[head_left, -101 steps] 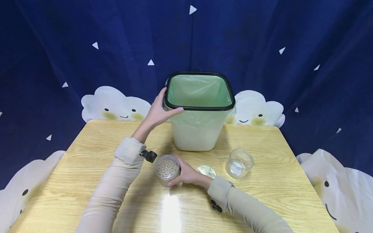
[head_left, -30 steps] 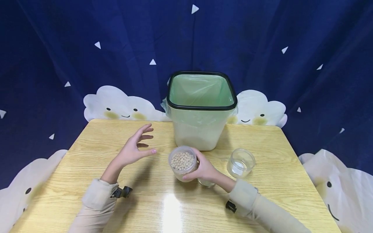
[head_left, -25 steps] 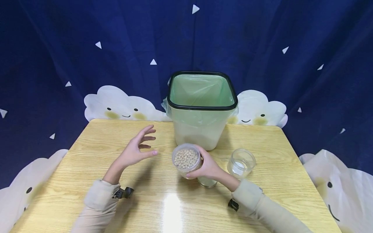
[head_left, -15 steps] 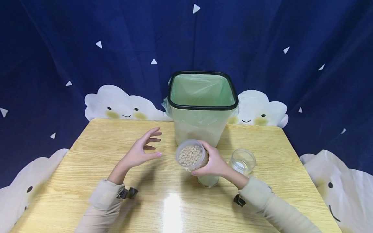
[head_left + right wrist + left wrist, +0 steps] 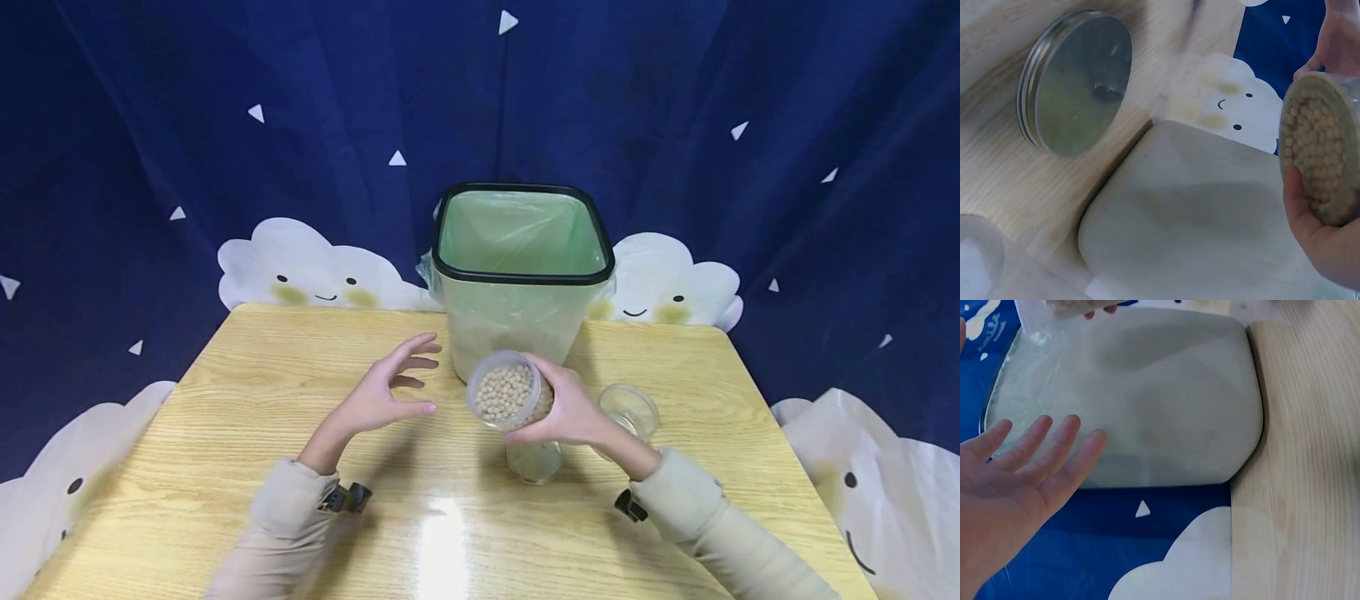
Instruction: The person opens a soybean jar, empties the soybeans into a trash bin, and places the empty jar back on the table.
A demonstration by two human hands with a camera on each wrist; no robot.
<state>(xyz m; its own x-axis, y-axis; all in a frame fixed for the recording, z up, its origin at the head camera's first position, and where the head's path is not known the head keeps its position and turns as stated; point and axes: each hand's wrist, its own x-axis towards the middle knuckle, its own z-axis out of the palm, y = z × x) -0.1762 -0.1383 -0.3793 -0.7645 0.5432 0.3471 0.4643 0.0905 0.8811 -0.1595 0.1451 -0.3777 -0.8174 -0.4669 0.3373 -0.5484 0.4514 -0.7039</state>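
My right hand (image 5: 576,410) grips a clear plastic jar (image 5: 546,400) of small round beige beans (image 5: 504,392), tilted with its mouth toward the left. The jar is raised in front of the trash bin (image 5: 502,321). In the right wrist view the thumb lies along the jar's (image 5: 1316,156) side, and the beans press against its base. My left hand (image 5: 378,398) is held in the air to the left of the jar, fingers spread and touching nothing. Its palm (image 5: 1004,487) shows in the left wrist view. Below the jar lies a round metal lid (image 5: 534,463).
A second clear jar (image 5: 632,404), without beans, stands to the right, partly behind my right forearm. The bin has a black rim (image 5: 525,277) and a thin plastic liner. Behind the wooden table (image 5: 300,350) hangs a dark blue curtain (image 5: 337,100) with clouds.
My left hand has let go of the bin's rim and come down toward the front. My right hand has lifted the jar of beans, carried it rightward and tilted it, uncovering the lid.
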